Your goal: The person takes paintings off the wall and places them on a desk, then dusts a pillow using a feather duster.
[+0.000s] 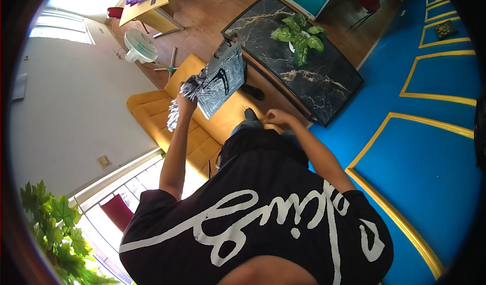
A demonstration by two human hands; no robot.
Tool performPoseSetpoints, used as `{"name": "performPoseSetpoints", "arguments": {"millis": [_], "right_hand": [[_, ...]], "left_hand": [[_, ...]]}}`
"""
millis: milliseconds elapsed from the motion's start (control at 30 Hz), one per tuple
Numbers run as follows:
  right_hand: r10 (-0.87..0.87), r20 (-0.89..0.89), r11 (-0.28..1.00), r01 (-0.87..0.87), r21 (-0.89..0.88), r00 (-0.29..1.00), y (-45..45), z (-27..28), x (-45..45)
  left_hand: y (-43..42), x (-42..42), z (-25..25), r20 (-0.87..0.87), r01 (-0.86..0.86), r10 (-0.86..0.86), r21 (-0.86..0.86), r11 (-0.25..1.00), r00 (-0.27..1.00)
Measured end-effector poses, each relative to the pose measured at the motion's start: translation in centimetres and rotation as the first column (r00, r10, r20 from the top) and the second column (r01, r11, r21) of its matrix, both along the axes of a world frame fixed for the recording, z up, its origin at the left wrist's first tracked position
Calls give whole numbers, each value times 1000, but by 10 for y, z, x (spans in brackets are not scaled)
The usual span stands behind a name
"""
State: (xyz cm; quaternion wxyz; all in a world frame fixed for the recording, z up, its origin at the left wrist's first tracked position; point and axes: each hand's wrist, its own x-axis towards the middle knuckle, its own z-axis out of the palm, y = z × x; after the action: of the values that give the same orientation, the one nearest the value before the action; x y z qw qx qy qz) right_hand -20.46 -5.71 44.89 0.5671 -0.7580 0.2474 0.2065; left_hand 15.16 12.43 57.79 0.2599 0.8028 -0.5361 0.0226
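My left hand (187, 101) is closed around a fluffy grey-and-white duster (191, 86), whose strands stick out above and below the fist. Just past it, a flat rectangular panel (220, 82) with a grey-white streaky pattern and a black shape on it stands tilted over the yellow sofa (202, 146). Whether the duster touches the panel, I cannot tell. My right hand (280, 118) is held in front of my body near my legs, its fingers curled in. What lies inside those fingers, if anything, is hidden.
A black marble-patterned table (324, 85) bearing a potted plant (299, 38) stands ahead. Beyond the sofa are a standing fan (140, 46) and a wooden desk (157, 13). A blue wall (405, 153) with yellow trim runs along the right. Green leaves (55, 224) are at lower left.
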Motion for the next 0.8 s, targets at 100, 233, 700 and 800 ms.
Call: {"name": "performPoseSetpoints", "arguments": {"millis": [100,233,700,800], "right_hand": [[154,-63,979,-143,145,986,-19,43,-10],[145,50,989,-143,-42,988,-5,84,-16],[435,73,858,-388,-337,898,-109,-161,95],[710,-48,693,-709,-131,702,-130,-221,109]], "left_hand": [[3,18,-14,-118,-100,93,-49,994,989],[1,31,-19,-120,-122,105,-142,982,987],[22,28,-121,57,-445,458,-162,881,887],[8,19,-146,30,-518,536,-219,827,843]]}}
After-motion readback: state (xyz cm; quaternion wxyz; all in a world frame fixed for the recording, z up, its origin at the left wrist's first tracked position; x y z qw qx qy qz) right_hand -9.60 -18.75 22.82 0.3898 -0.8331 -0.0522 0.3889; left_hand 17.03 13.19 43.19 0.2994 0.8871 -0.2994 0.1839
